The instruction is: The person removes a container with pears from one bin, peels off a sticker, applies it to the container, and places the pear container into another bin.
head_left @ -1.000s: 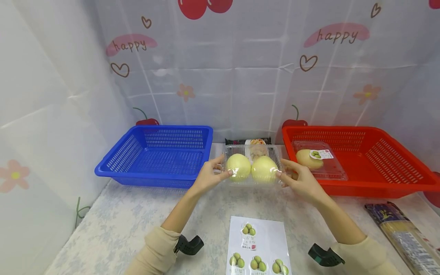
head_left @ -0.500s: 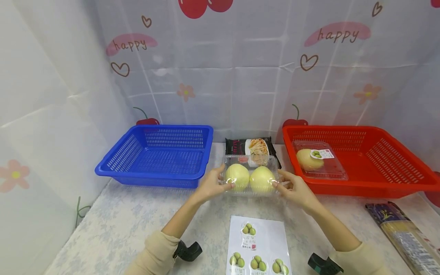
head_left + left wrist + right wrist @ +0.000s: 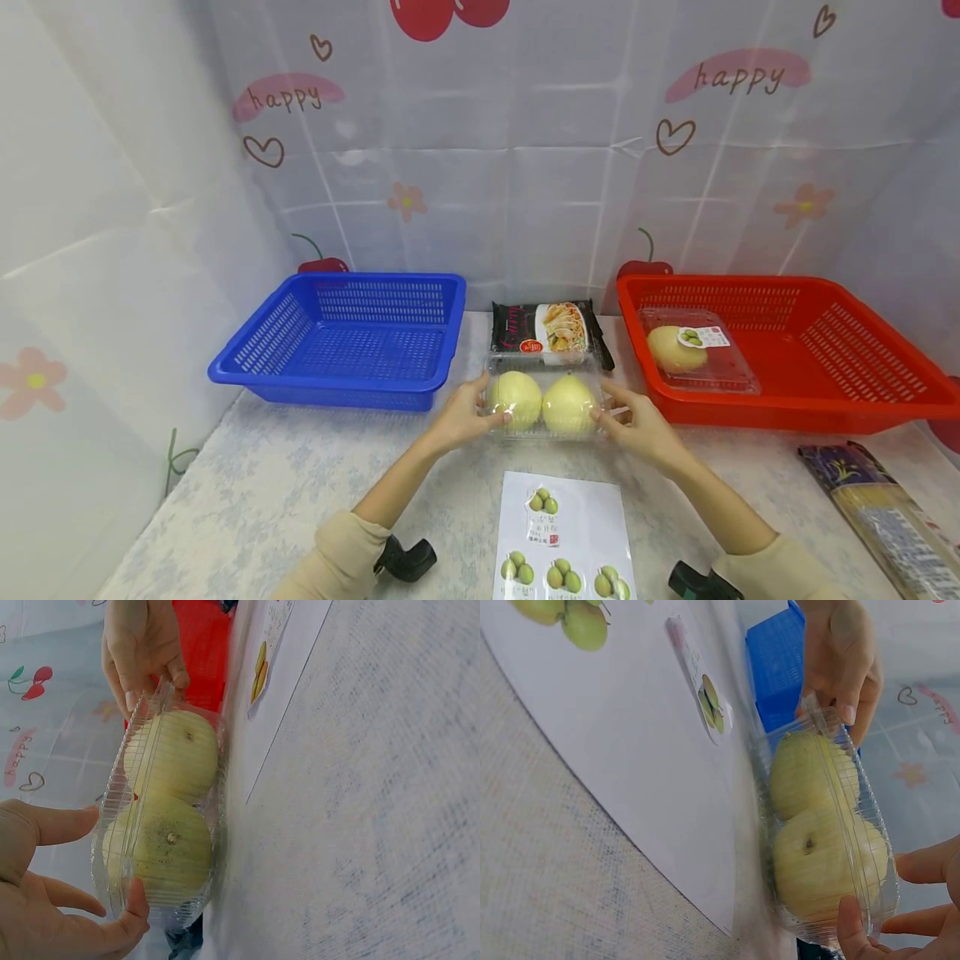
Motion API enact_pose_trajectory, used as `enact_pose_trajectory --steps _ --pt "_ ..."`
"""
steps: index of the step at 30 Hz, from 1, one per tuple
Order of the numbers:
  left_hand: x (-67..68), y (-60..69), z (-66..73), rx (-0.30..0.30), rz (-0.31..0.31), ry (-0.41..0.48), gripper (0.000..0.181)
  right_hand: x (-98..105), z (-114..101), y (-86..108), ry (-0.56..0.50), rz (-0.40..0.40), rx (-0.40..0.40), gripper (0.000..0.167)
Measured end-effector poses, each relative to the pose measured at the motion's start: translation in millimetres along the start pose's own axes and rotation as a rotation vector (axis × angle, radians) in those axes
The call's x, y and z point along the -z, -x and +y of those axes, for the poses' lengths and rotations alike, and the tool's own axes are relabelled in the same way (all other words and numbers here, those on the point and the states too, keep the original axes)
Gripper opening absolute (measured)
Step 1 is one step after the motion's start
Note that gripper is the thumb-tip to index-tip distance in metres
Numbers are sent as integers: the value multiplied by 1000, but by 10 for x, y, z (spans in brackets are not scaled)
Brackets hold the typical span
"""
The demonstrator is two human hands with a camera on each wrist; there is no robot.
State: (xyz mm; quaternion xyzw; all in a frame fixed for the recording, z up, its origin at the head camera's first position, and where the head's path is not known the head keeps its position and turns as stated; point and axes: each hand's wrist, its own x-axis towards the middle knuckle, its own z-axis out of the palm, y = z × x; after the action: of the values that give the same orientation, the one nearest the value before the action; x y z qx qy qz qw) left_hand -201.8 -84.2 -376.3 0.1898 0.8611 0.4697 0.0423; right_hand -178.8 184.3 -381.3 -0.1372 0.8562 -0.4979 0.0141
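A clear plastic clamshell box (image 3: 543, 362) holds two round, pale yellow-green fruits (image 3: 568, 405), side by side. My left hand (image 3: 457, 415) grips its left end, and my right hand (image 3: 639, 427) grips the right end. In the left wrist view, the left thumb and fingers pinch the end of the closed box near the lid's rim. The box is low over the table; whether its base touches is unclear. Nearer to me lies a white sticker sheet (image 3: 581, 517) printed with green fruits. In the right wrist view, one sticker (image 3: 705, 697) looks partly lifted from the sheet.
A blue basket (image 3: 337, 385) stands at the left. At the right, a red basket (image 3: 795, 408) contains another clear box (image 3: 716, 367) with a labelled fruit. A black food packet (image 3: 517, 325) lies behind my hands, and a long noodle-like packet (image 3: 885, 517) lies at the right edge.
Both hands have lowered the box and brought it toward me. More of the black packet behind it now shows. The baskets and the sticker sheet have stayed in place.
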Motion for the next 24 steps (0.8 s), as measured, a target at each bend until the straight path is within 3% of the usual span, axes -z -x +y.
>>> enact_pose_trajectory --steps 13,20,24 --pt "-25 33 -62 -10 18 0 75 -24 41 -11 29 0 11 53" --pt "-17 75 -111 -101 -22 -99 71 -28 71 22 240 79 155 50" --pt "-5 124 -94 -140 3 -217 65 -33 70 84 370 131 237 49"
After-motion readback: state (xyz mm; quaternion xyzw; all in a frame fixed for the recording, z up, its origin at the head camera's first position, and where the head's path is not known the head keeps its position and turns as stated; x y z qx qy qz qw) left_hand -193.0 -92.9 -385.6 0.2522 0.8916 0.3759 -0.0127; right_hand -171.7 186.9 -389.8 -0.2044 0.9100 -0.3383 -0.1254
